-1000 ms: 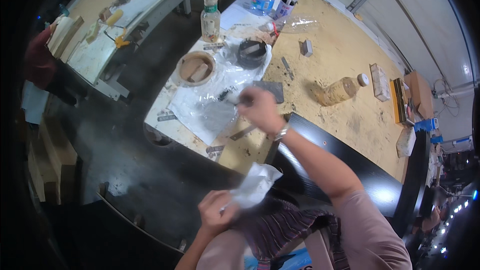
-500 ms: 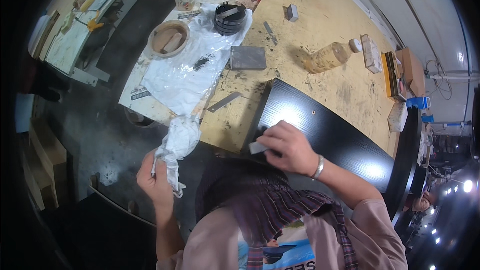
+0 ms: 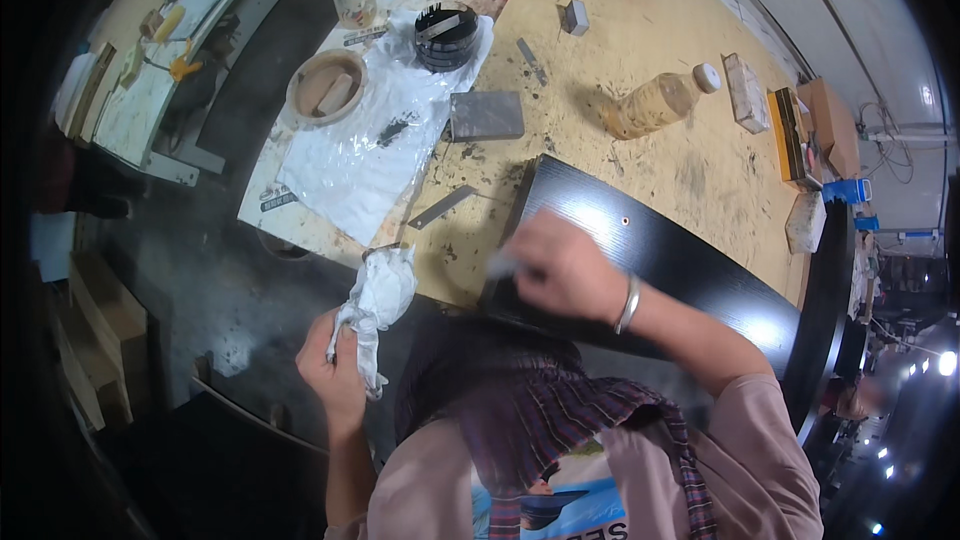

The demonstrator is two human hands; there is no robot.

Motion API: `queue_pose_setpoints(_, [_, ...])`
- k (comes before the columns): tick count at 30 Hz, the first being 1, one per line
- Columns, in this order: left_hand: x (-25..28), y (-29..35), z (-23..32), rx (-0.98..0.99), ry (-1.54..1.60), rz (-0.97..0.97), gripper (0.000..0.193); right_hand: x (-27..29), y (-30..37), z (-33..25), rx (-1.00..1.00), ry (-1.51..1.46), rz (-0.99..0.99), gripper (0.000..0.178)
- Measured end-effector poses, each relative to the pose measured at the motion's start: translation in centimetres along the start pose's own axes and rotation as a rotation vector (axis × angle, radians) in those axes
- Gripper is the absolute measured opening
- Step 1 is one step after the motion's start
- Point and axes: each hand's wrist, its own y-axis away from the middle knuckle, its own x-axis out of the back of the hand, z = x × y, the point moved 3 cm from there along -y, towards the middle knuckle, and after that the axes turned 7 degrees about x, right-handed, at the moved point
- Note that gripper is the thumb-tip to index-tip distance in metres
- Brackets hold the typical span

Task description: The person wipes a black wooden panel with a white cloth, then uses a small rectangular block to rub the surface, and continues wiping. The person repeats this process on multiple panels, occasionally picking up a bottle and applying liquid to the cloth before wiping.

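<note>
While left hand (image 3: 328, 358) stays closed on white cloth (image 3: 386, 284) | right hand (image 3: 570, 270), gripping pale piece (image 3: 502, 265), has shifted forward over black panel (image 3: 665, 265)

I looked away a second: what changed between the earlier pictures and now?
The right hand has drawn back from over the white sheet to the left end of the black board, holding a small pale piece, blurred. The left hand shifted leftward, still gripping the white cloth. Bowl and black tub stayed put.

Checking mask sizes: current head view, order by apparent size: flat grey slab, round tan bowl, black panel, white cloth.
Largest to smallest:
Black panel, by far
White cloth
Round tan bowl
Flat grey slab
The white cloth seems nearer the camera; true sizes unsure.
</note>
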Motion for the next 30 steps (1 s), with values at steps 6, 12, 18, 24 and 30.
queue_pose_setpoints(6, [-0.4, 0.5, -0.5, 0.023, 0.022, 0.014, 0.021, 0.6, -0.4, 4.9, -0.118, 0.091, -0.024, 0.025])
queue_pose_setpoints(12, [-0.6, 0.0, -0.5, 0.020, 0.001, -0.020, 0.021, 5.5, -2.0, 12.2, -0.227, 0.359, 0.235, 0.012])
queue_pose_setpoints(18, [-1.4, 0.1, -0.4, 0.023, 0.028, -0.079, 0.021, 2.9, -1.9, 11.9, -0.348, 0.339, 0.190, 0.019])
queue_pose_setpoints(24, [-3.0, -1.7, 2.5, -0.085, -0.004, -0.196, 0.022, 3.8, 1.9, 15.6, -0.676, 0.108, 0.651, 0.023])
queue_pose_setpoints(30, [-11.1, -4.9, 7.7, -0.368, -0.156, -0.362, 0.031, 2.2, 4.7, 16.2, -0.918, -0.291, 1.022, 0.022])
